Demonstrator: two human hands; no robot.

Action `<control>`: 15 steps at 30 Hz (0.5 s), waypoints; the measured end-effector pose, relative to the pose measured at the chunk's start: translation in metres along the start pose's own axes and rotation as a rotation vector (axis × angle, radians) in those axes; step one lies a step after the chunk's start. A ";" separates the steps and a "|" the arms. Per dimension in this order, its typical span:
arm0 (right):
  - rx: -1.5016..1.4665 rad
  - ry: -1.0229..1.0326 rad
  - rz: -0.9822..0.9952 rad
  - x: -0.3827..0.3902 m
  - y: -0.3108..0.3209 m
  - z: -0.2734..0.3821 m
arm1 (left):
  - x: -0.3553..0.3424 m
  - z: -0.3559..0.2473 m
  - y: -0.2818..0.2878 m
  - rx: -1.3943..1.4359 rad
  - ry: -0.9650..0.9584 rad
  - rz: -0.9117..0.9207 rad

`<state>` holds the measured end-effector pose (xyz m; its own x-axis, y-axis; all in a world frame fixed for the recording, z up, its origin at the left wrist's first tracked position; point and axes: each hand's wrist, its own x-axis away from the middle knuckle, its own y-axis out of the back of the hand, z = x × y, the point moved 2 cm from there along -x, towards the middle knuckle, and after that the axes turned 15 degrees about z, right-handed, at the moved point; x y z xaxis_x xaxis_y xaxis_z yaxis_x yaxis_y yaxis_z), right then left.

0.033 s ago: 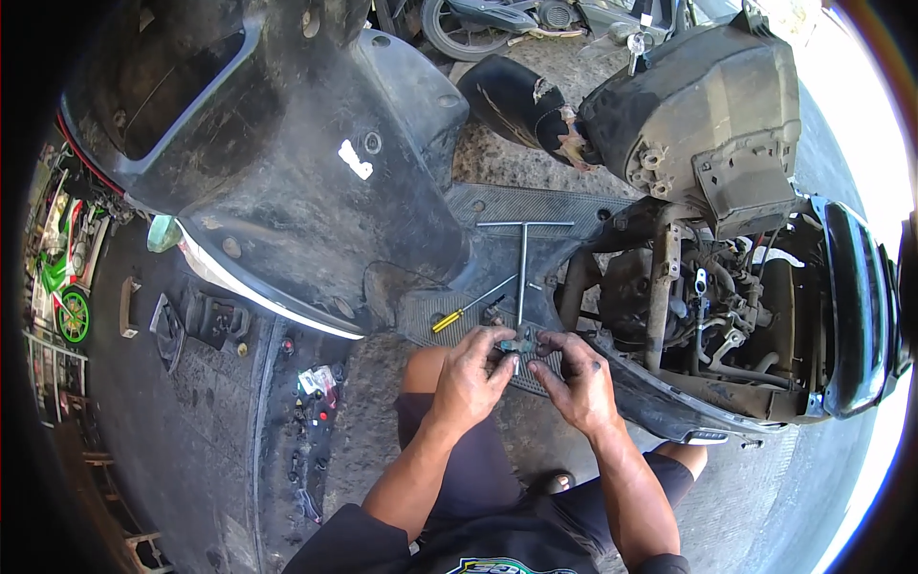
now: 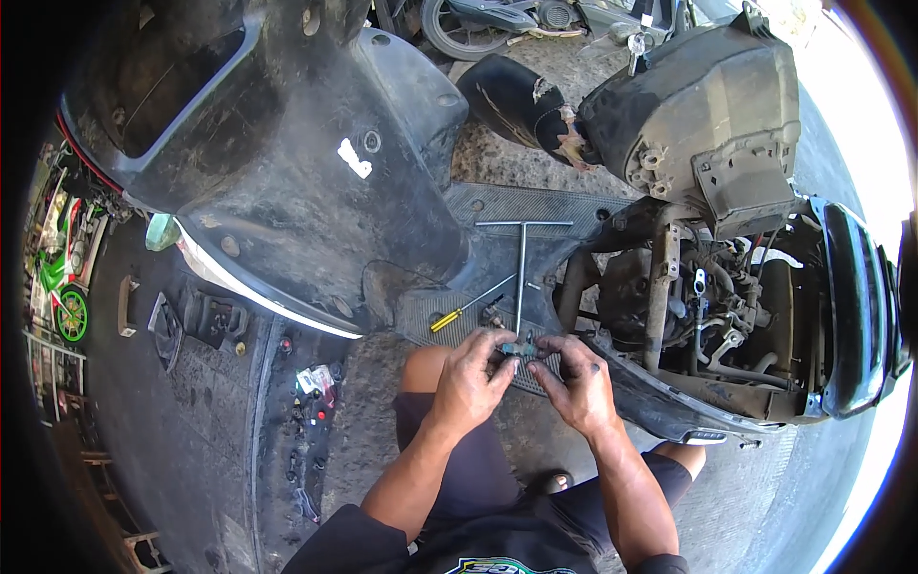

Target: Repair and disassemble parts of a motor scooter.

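Both hands meet in front of me over the scooter's black footboard (image 2: 564,254). My left hand (image 2: 468,378) pinches one end of a small dark greenish part (image 2: 519,350). Thumb and fingers of my right hand (image 2: 579,386) close on its other end; its exact kind is too small to make out. Just beyond the fingers lies a T-handle wrench (image 2: 522,273), its bar pointing away from me. To its left a screwdriver (image 2: 446,320) with a yellow handle rests on the footboard. A small dark piece (image 2: 491,314) sits between the two tools.
At right the scooter's frame (image 2: 660,297) and engine are exposed. Above them a storage box (image 2: 698,105) is tilted up beside a torn black seat (image 2: 512,105). The front leg shield (image 2: 316,182) fills the upper left. Small loose parts (image 2: 318,383) lie on the ground at left.
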<state>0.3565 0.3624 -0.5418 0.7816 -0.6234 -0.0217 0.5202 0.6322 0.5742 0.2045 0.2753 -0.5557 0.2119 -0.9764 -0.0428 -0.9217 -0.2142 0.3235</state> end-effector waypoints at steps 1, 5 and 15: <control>0.005 -0.001 0.005 0.002 0.000 0.000 | 0.003 0.000 -0.002 -0.033 -0.025 0.021; -0.023 -0.032 -0.017 0.015 0.000 0.000 | 0.011 -0.003 -0.008 -0.032 -0.116 0.000; -0.585 -0.245 -0.096 0.047 -0.020 -0.021 | 0.034 -0.002 -0.028 0.049 -0.192 -0.011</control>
<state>0.3895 0.3302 -0.5716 0.6570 -0.7330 0.1763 0.7398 0.6719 0.0362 0.2377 0.2479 -0.5646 0.1605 -0.9605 -0.2272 -0.9352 -0.2216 0.2761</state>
